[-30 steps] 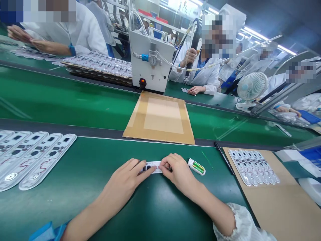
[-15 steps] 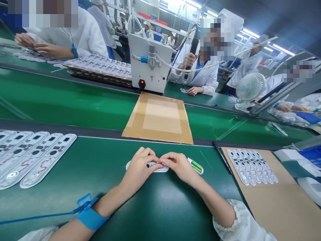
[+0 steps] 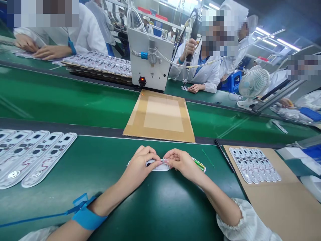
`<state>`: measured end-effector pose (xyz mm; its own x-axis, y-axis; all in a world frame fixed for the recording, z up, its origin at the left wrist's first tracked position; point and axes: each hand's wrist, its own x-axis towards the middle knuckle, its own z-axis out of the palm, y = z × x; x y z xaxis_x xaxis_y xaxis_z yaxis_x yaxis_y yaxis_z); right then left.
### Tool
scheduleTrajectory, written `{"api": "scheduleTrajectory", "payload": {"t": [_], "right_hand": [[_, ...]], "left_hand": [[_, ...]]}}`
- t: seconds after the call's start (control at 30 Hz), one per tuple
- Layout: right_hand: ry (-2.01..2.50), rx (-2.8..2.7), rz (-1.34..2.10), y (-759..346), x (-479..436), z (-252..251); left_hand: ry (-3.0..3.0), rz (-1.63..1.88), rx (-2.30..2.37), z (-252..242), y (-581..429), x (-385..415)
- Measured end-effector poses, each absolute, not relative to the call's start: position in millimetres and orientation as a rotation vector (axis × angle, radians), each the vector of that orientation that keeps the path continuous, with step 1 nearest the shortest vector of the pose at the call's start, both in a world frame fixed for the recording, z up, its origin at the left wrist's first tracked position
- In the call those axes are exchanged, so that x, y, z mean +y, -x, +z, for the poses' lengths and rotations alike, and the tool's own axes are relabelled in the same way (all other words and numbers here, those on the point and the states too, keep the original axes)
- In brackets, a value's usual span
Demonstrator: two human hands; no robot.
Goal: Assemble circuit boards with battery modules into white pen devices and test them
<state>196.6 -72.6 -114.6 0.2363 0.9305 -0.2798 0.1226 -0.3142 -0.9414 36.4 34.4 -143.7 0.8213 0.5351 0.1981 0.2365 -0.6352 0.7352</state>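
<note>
A white elongated plastic casing [image 3: 161, 167] with parts inside lies flat on the green bench, largely covered by my hands. My left hand [image 3: 141, 164] is closed over its left part, thumb and fingertips pressed on it. At the casing's right part, the thumb and forefinger of my right hand [image 3: 182, 164] pinch a small, pale round part, too small to name surely. Just beyond my right hand, and partly hidden by it, lies a white piece with green batteries [image 3: 200, 164].
Rows of casings with circuit boards [image 3: 48, 160] lie at left. More casings [image 3: 254, 165] sit on a cardboard sheet [image 3: 283, 201] at right, beside a black pen [image 3: 224, 155]. Ahead, a cardboard panel [image 3: 163, 115] spans the green belt toward a grey machine [image 3: 150, 60]. Co-workers sit opposite.
My right hand's fingertips have lifted slightly, and the small round part now shows between them. My left hand stays on the casing. The view has shifted a little.
</note>
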Motion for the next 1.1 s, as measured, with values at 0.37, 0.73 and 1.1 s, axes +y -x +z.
{"api": "scheduleTrajectory", "payload": {"t": [0.37, 0.73, 1.1], "right_hand": [[1.983, -1.393, 0.536, -205.2, -77.7, -102.1], [2.498, -1.253, -0.065, -314.7, -162.7, -150.5], [2.597, -1.243, -0.216, -314.0, -137.5, -158.9]], "left_hand": [[-2.345, 0.537, 0.532, -142.3, -37.1, 31.1], [-2.377, 0.544, 0.531, -139.5, -37.2, 31.4], [-2.35, 0.556, 0.528, -144.2, -38.1, 32.9]]}}
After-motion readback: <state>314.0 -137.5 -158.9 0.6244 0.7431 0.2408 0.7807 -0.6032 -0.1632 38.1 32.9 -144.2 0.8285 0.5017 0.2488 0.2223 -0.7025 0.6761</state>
